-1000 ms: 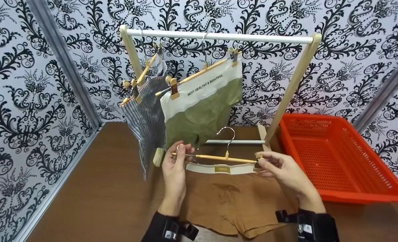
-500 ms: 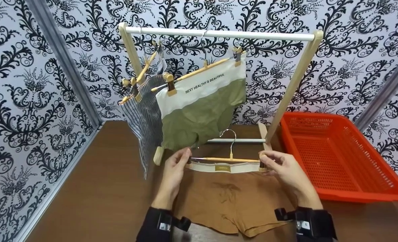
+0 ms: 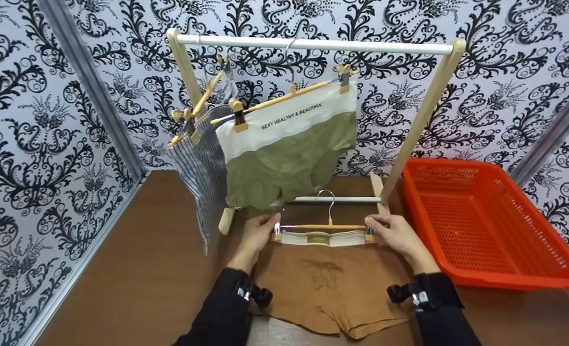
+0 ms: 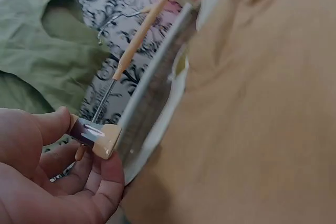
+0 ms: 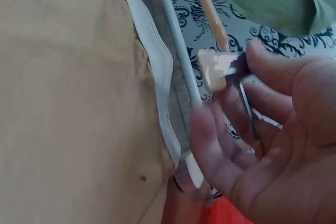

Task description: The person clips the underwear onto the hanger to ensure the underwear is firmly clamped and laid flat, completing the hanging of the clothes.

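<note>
Brown shorts [image 3: 323,278] lie on the table with their white waistband [image 3: 349,239] toward the rack. Over that waistband is a clip hanger [image 3: 313,226] with a metal hook. My left hand [image 3: 255,236] pinches its left clip [image 4: 95,136] between thumb and fingers. The right clip [image 5: 223,70] is pinched by my right hand [image 3: 400,236]. In both wrist views the clips appear beside the waistband, with a gap showing at the right one. Part of each clip is hidden by fingers.
Behind stands a rack [image 3: 323,44] with a white rail. Green-and-white shorts [image 3: 289,154] and a striped garment [image 3: 200,168] hang from it on clip hangers. A red plastic basket [image 3: 491,278] sits at the right on the brown table [image 3: 135,269].
My left hand has shifted from the hanger's left end onto its clip, and both hands now hold the clips slightly closer together. The hanger stays near the waistband.
</note>
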### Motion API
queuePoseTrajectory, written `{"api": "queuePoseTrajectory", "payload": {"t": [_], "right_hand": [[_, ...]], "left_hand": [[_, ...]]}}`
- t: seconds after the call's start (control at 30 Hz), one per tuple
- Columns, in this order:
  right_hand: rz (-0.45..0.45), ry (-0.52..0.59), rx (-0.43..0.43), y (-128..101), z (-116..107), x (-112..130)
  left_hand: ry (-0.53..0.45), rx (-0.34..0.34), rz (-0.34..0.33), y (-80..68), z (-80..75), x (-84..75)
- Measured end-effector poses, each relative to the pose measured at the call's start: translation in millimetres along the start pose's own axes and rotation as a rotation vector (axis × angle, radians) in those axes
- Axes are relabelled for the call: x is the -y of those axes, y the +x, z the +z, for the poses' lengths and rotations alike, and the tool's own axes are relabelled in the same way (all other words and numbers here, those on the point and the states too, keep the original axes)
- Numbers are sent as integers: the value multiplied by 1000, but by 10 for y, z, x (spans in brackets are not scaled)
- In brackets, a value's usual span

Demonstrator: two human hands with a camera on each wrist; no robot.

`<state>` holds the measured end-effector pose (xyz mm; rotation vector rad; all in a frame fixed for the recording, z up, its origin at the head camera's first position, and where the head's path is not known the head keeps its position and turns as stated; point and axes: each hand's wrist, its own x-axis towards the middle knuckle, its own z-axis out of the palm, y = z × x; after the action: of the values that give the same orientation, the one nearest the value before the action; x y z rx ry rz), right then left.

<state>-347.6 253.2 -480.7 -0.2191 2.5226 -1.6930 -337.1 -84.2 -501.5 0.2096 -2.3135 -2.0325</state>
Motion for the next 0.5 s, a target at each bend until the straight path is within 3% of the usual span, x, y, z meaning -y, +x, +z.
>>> {"api": "queuePoseTrajectory", "payload": {"t": [0.2,0.3,0.43,0.5], "right_hand": [[-15,-263,-29,116,89,51],[13,-286,-11,164,104,36],[44,-301,-31,218,118,19],[35,-353,-45,238,125,9]], "left_hand": [[24,-12,4,89,13,36],[41,-6,16,125,31,15],[-27,13,17,172,39,-33],[7,6,25,195,26,-39]]}}
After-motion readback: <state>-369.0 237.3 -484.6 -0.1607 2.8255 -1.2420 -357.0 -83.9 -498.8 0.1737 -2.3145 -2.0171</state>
